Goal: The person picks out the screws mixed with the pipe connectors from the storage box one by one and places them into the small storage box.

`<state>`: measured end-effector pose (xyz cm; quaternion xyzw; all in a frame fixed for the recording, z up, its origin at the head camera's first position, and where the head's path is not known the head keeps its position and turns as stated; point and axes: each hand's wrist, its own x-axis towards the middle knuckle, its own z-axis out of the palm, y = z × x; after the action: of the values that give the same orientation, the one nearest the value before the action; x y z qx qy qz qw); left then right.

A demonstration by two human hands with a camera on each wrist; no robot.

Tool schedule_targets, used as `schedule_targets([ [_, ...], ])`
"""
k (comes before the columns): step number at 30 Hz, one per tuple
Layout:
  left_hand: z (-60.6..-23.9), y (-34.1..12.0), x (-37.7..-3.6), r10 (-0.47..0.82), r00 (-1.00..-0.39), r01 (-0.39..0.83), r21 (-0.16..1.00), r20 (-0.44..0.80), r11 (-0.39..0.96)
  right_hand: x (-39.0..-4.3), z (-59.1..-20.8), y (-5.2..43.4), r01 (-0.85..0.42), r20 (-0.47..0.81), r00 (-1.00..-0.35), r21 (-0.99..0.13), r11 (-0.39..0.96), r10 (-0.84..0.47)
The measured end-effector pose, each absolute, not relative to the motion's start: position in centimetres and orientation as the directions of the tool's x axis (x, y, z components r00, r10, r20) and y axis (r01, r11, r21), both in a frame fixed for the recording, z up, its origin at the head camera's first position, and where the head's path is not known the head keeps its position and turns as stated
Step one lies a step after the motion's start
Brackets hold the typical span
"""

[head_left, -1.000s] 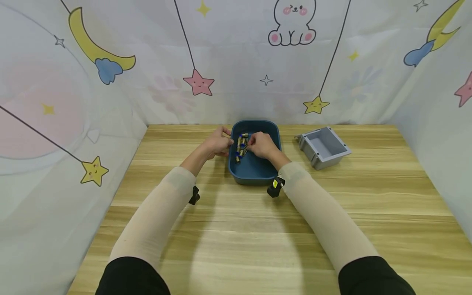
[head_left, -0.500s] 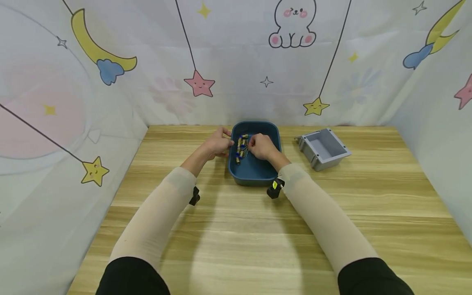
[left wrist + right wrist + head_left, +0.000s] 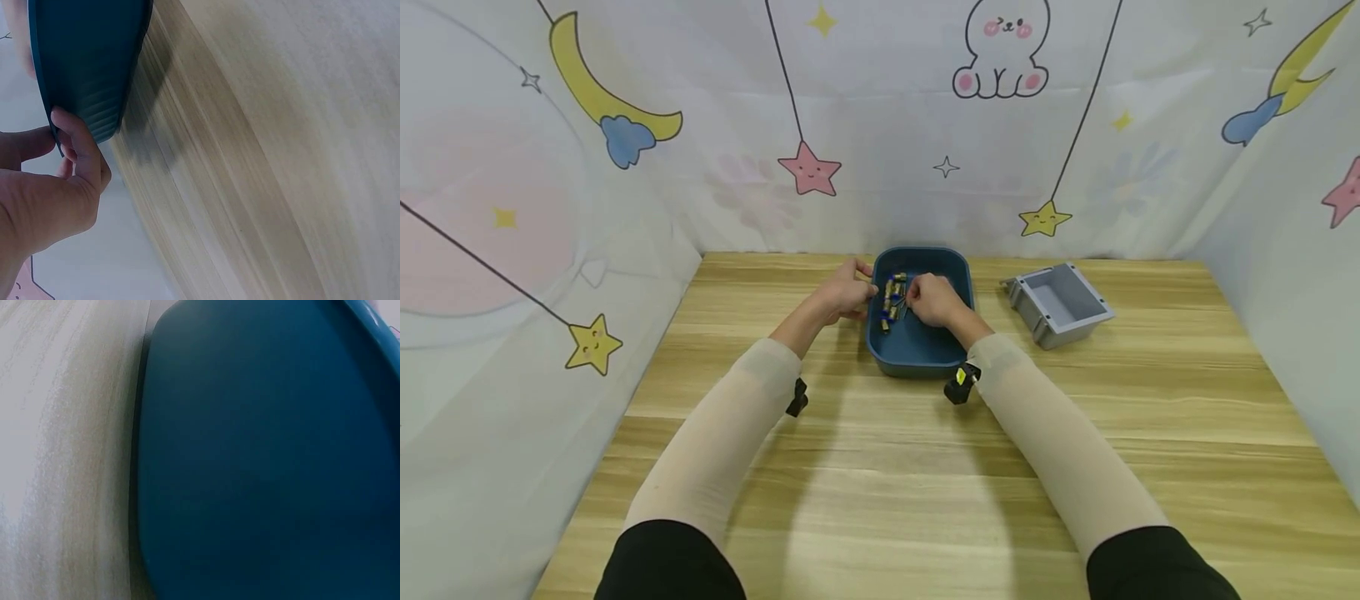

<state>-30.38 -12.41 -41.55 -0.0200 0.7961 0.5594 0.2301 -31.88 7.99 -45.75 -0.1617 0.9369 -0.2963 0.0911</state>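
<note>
From the head view I see my left hand [image 3: 842,293] gripping the blue tray's [image 3: 917,350] left rim, while my right hand [image 3: 931,298] inside pinches the small fittings [image 3: 891,302], a cluster running front to back. The left wrist view shows fingers [image 3: 75,147] curled on that rim. The right wrist view shows only the tray wall [image 3: 262,462] on the tabletop [image 3: 62,425].

Head camera looks forward and down over the table [image 3: 880,500]; both wrist cameras sit close against the blue tray [image 3: 87,56], shared by all views.
</note>
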Motion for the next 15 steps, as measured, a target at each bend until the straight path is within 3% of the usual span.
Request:
schedule_targets([
  [15, -41.65, -12.35, -30.59, 0.222, -0.893, -0.291, 0.879, -0.391, 0.378, -31.78, -45.67, 8.14, -0.240, -0.095, -0.925, -0.603, 0.761, -0.367],
])
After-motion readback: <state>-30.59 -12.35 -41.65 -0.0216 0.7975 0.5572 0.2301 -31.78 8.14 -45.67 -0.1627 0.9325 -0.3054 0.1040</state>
